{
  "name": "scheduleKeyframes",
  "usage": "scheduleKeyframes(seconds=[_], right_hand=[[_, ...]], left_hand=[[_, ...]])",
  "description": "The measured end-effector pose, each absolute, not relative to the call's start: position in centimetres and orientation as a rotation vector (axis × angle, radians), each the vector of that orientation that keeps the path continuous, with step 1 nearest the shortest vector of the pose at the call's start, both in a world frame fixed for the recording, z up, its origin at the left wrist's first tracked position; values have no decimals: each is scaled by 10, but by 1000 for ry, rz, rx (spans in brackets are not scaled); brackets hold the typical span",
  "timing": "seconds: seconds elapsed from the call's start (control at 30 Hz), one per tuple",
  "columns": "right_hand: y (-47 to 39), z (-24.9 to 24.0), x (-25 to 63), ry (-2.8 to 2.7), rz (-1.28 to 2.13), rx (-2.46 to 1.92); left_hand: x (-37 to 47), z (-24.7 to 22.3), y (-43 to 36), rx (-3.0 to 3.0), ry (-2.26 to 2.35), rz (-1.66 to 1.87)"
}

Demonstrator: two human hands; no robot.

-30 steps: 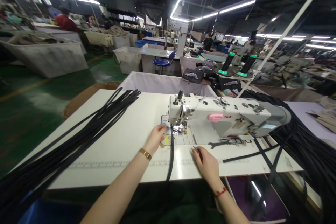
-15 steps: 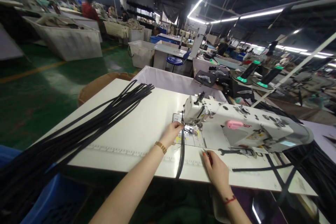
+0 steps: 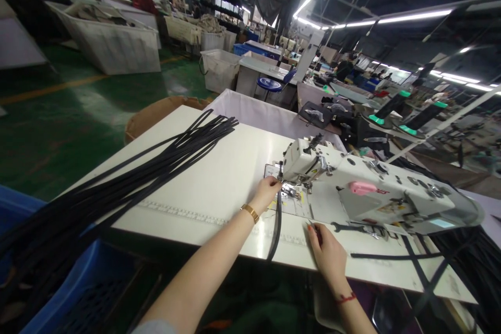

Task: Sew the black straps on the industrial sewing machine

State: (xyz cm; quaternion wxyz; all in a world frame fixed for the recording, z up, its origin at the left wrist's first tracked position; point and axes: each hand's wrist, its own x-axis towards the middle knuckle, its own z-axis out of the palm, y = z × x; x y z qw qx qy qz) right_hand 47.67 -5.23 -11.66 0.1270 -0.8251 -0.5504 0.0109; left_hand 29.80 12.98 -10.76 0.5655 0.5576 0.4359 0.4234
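My left hand [image 3: 266, 191], with a gold bracelet, pinches a narrow black strap [image 3: 277, 227] just in front of the needle area of a white sewing machine [image 3: 352, 177]. The strap's near end runs toward me and hangs at the table edge. Resting at the front of the white table [image 3: 230, 167], my right hand [image 3: 327, 250] is closed round a small pointed metal tool [image 3: 309, 223]; most of it is hidden in the fingers, so its kind is unclear. Left of the machine lies a bundle of long black straps [image 3: 176, 159].
A wrench [image 3: 346, 228] and a loose black strap [image 3: 395, 257] lie right of my right hand. A measuring tape [image 3: 188, 213] runs along the table front. Blue crates [image 3: 74, 292] stand at lower left. Thread cones [image 3: 425, 117] rise behind the machine, and more straps [image 3: 465, 255] pile at right.
The view has shifted a little, so the table and machine sit slightly differently in the picture. Both hands keep their places, the left still on the strap, the right still holding the tool.
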Motion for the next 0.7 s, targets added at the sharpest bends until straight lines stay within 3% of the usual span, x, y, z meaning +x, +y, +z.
scheduleKeyframes(seconds=[0.47, 0.7], right_hand=[[-54, -119, 480, -1592, 93, -2333], [-23, -108, 480, -1447, 297, -1906]], left_hand=[[305, -116, 135, 1314, 1009, 978], [309, -115, 136, 1275, 1025, 894]])
